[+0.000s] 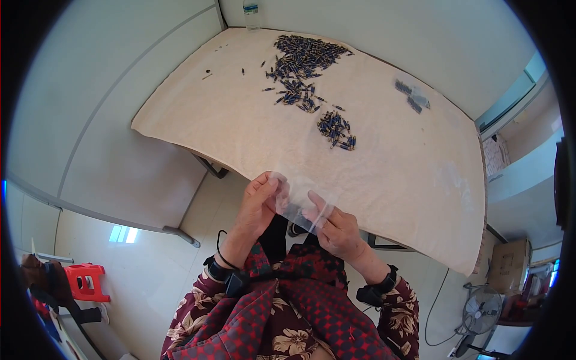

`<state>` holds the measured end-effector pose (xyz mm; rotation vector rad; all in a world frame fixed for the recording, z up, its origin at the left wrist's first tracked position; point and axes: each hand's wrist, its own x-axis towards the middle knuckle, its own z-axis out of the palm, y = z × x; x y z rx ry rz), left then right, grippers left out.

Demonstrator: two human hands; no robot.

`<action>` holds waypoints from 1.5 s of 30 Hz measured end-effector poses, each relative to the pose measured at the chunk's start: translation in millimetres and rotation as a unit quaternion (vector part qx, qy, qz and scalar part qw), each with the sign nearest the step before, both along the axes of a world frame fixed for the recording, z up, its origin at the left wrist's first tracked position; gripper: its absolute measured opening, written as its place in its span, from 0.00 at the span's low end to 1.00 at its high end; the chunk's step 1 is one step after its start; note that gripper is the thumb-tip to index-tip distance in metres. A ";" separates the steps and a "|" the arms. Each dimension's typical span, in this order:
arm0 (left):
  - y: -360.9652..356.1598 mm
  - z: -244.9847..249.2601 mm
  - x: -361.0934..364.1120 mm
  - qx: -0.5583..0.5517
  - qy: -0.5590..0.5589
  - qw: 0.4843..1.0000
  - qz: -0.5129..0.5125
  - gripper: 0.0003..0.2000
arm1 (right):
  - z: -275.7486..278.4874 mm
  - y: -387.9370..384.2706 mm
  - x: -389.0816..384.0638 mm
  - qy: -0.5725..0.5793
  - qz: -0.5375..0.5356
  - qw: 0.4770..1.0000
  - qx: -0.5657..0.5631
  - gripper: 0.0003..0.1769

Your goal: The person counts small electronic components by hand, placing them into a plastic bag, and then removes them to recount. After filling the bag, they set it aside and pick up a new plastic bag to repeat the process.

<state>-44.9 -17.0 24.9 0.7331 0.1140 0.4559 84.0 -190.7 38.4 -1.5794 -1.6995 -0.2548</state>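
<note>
A clear plastic bag point(298, 204) is stretched between my two hands, just in front of the table's near edge. My left hand point(262, 201) pinches its left end between thumb and fingers. On the right, my right hand point(337, 228) grips the other end, with the thumb raised along the bag. A large pile of small dark blue parts with brass-coloured ends point(306, 54) spreads over the cloth-covered table point(222, 126). Nearer to my hands lies a smaller heap of the same parts point(336, 129).
Bagged dark parts point(413, 96) lie at the table's right. A water bottle point(251, 15) stands at the back. Beyond the table are a red stool point(88, 282) at left, and a fan point(482, 309) and cardboard box point(509, 264) at right.
</note>
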 end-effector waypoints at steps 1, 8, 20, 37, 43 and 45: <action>0.1 -0.2 1.2 -0.034 -0.053 0.998 -0.025 0.15 | -2.6 2.5 0.5 -0.003 0.009 1.000 0.014 0.22; -40.0 29.9 14.6 -0.084 -0.108 0.990 -0.016 0.34 | -9.0 2.7 -9.3 0.000 0.009 1.000 -0.002 0.26; -56.9 32.6 22.9 -0.105 -0.067 0.992 -0.019 0.34 | 6.6 16.6 -29.4 0.029 -0.039 0.997 -0.064 0.38; -38.4 5.0 26.0 -0.097 -0.040 0.993 -0.062 0.38 | -1.7 12.2 -13.6 0.069 0.005 0.983 -0.169 0.44; -24.9 -1.5 35.9 -0.068 0.004 0.998 0.017 0.38 | 1.8 19.7 8.9 0.278 0.067 0.955 -0.083 0.27; -23.4 -0.9 39.2 -0.030 0.009 0.997 0.068 0.39 | -9.1 20.7 17.1 0.535 0.072 0.829 -0.146 0.17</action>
